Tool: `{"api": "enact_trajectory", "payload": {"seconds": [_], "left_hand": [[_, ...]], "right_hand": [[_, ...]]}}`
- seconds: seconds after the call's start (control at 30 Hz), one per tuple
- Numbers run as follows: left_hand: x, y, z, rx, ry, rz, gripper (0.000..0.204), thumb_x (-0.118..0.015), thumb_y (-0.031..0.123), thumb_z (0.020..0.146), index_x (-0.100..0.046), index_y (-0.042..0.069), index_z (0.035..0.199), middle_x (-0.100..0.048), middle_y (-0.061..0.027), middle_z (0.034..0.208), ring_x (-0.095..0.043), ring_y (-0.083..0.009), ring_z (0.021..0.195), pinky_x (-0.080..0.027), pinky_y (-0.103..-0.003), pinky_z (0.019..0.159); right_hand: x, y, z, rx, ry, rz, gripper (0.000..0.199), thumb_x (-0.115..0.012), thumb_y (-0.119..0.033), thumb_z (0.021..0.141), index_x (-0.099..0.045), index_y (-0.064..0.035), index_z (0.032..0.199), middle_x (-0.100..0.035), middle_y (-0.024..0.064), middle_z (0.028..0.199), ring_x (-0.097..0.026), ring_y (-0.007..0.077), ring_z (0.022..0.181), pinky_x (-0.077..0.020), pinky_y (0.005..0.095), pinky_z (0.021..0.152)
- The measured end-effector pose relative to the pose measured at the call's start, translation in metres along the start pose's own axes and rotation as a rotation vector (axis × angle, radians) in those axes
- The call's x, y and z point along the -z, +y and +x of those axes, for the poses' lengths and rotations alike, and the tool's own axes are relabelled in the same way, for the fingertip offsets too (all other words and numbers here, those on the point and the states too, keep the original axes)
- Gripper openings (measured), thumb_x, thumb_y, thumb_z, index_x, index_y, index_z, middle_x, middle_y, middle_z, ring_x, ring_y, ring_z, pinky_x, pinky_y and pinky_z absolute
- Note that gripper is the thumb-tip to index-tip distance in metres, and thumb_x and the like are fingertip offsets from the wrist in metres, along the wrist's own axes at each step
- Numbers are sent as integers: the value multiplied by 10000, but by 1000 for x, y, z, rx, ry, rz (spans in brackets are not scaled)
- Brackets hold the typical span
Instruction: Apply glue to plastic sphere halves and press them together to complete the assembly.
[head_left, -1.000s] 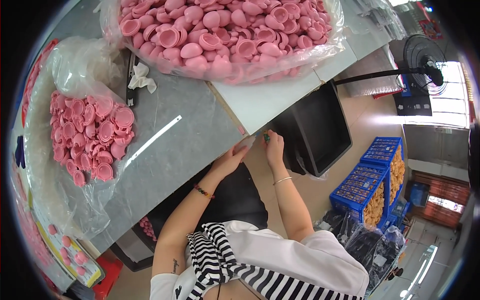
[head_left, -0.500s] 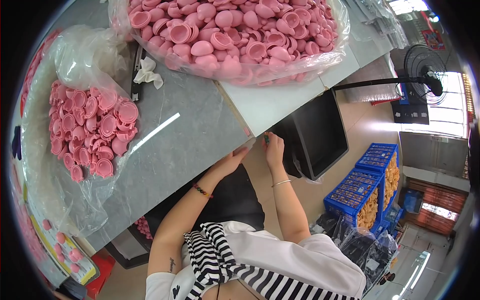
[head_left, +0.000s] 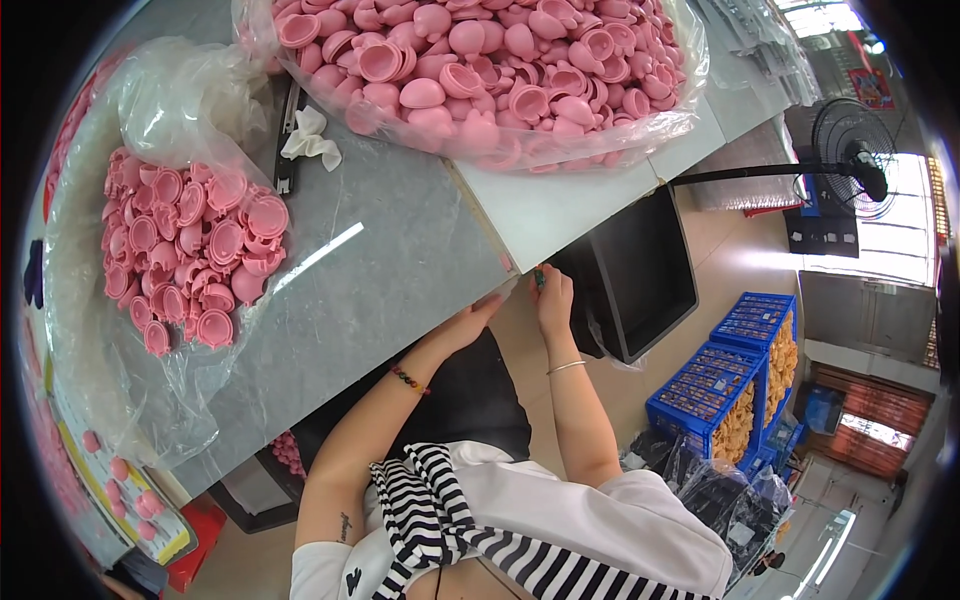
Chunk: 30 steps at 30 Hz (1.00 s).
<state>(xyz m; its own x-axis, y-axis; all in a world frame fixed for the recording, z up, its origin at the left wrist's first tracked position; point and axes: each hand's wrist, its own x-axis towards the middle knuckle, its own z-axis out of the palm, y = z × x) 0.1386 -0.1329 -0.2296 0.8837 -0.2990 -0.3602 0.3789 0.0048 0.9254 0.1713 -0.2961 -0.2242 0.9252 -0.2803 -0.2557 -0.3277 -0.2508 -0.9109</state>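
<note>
Just off the table's front edge, my right hand (head_left: 554,305) is closed in a pinch around a small dark-green object (head_left: 540,278), mostly covered by the fingers. My left hand (head_left: 472,322) is beside it, against the edge of the grey table (head_left: 390,235), with its fingers together. Something pale shows at its fingertips, too small to name. Beyond both hands, a large clear bag (head_left: 655,128) is heaped with pink hollow plastic pieces (head_left: 460,80), rounded like shells. A smaller pile of pink plastic pieces (head_left: 190,235) lies in another clear bag (head_left: 190,105) at the left.
Right of my right hand stands a black bin (head_left: 640,275). A white crumpled cloth or paper (head_left: 311,140) lies on the table by a dark metal strip (head_left: 288,140). Blue crates (head_left: 700,390) with tan contents and a black fan (head_left: 850,160) are farther right.
The view has shifted slightly, so the table and bags sit a little farther right. Both hands keep nearly the same place and hold; the green object shows a little more.
</note>
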Motion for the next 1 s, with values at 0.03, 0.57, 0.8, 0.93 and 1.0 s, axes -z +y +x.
{"api": "enact_trajectory", "payload": {"seconds": [0.03, 0.57, 0.8, 0.93, 1.0], "left_hand": [[-1, 0, 0, -21, -1, -26, 409, -527, 198, 848, -445, 25, 1209, -549, -78, 1067, -536, -108, 832, -462, -235, 647], [-3, -18, 5, -103, 26, 79, 386, -500, 175, 856, -449, 59, 1221, -572, -38, 911, -499, -67, 697, -446, -217, 606], [-4, -14, 4, -166, 31, 114, 381, -491, 169, 856, -452, 64, 1220, -552, -10, 843, -486, -62, 658, -436, -204, 587], [-3, -5, 0, 69, -53, -103, 377, -482, 189, 860, -449, 40, 1205, -545, -5, 825, -489, -59, 653, -431, -196, 600], [-2, -5, -1, 49, -49, -95, 372, -481, 201, 861, -455, 32, 1191, -543, -4, 815, -493, -60, 654, -429, -194, 607]], "right_hand": [[0, 0, 1, 1, -1, 0, 354, -388, -245, 846, -477, -41, 571, -438, -3, 513, -385, 73, 449, -281, 219, 415], [3, -1, 1, -13, -31, -74, 350, -391, -255, 828, -534, 9, 648, -463, 40, 510, -412, 105, 461, -301, 259, 438], [19, -2, 10, 56, 126, 91, 349, -403, -332, 873, -538, -39, 740, -470, -13, 568, -426, 66, 461, -322, 171, 400], [61, -83, 25, 114, 428, 431, 388, -303, -402, 908, -536, -109, 803, -491, -22, 591, -424, 50, 460, -293, 173, 376], [90, -132, 37, 381, 426, 387, 311, -320, -337, 900, -527, -109, 859, -485, -23, 616, -428, 57, 487, -319, 185, 408]]}}
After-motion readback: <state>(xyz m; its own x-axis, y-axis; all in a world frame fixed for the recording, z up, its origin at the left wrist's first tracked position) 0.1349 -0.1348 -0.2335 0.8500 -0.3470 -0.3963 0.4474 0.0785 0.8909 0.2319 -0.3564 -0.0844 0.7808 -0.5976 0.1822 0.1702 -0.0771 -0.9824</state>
